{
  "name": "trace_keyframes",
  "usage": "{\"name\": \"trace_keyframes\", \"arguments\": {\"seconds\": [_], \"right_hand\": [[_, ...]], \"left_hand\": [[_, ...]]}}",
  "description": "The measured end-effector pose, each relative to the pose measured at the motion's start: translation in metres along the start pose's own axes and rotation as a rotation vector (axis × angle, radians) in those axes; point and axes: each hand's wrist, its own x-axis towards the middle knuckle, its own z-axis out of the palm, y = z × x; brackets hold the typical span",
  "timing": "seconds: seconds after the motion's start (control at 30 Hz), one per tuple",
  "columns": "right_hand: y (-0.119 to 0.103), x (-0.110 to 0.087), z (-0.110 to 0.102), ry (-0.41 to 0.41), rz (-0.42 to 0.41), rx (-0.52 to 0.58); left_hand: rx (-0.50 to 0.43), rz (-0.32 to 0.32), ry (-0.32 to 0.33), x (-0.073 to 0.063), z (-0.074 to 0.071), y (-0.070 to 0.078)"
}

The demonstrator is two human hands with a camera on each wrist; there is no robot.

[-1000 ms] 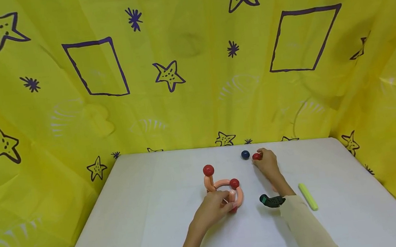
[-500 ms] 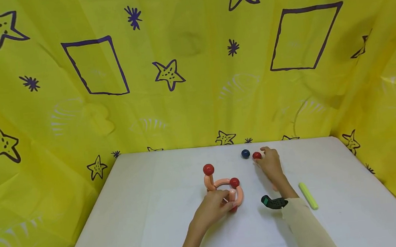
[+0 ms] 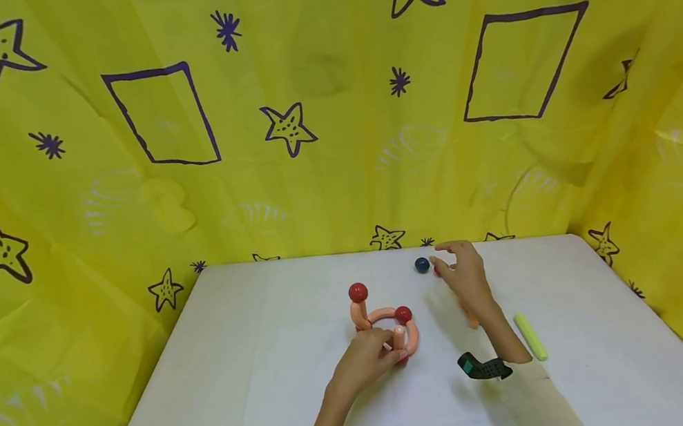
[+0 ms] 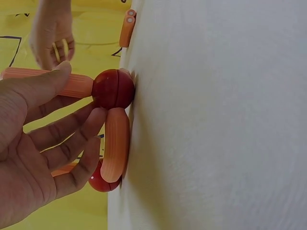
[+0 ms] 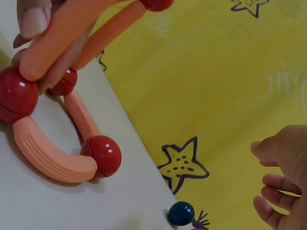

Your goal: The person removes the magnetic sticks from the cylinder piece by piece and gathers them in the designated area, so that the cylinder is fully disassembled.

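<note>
My left hand (image 3: 363, 362) pinches an upright orange toy building rod (image 4: 79, 86) between thumb and fingers. The rod's lower end meets a red ball (image 4: 114, 89). That ball belongs to a ring of curved orange rods (image 5: 55, 155) joined by red balls (image 3: 403, 315). On the ring's far left, another red ball (image 3: 358, 292) tops raised orange rods (image 3: 359, 315). Toward the back of the table, my right hand (image 3: 465, 276) has thumb and fingers apart, with nothing between them. Beside its thumb a loose red ball (image 3: 438, 271) is mostly hidden.
A dark blue ball (image 3: 422, 265) lies near the table's back edge. Orange rods (image 4: 127, 31) lie partly behind my right forearm. To the right is a yellow-green stick (image 3: 530, 337). A yellow patterned curtain (image 3: 327, 194) surrounds the white table (image 3: 260, 388).
My right hand has let go of the loose red ball; its fingers have spread and risen slightly. The left hand keeps its place on the rod.
</note>
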Motion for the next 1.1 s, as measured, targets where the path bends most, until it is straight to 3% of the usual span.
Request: {"name": "trace_keyframes", "arguments": {"seconds": [0.17, 0.43, 0.53, 0.7, 0.9, 1.1], "right_hand": [[-0.021, -0.015, -0.006, -0.074, -0.114, 0.055], [-0.042, -0.036, -0.01, -0.381, -0.276, 0.177], [-0.047, -0.043, -0.011, -0.465, -0.366, 0.211], [-0.051, -0.053, -0.009, -0.575, -0.479, 0.253], [-0.052, -0.061, -0.005, -0.669, -0.463, 0.257], [-0.049, -0.067, -0.009, -0.648, -0.425, 0.236]], "left_hand": [[0.01, -0.013, -0.003, -0.001, 0.003, -0.001], [0.055, -0.057, -0.032, -0.001, 0.007, -0.004], [0.036, -0.09, -0.046, -0.001, 0.01, -0.006], [-0.092, -0.138, -0.04, -0.002, 0.011, -0.008], [-0.262, -0.191, -0.028, -0.003, 0.011, -0.01], [-0.33, -0.198, -0.027, -0.005, 0.011, -0.009]]}}
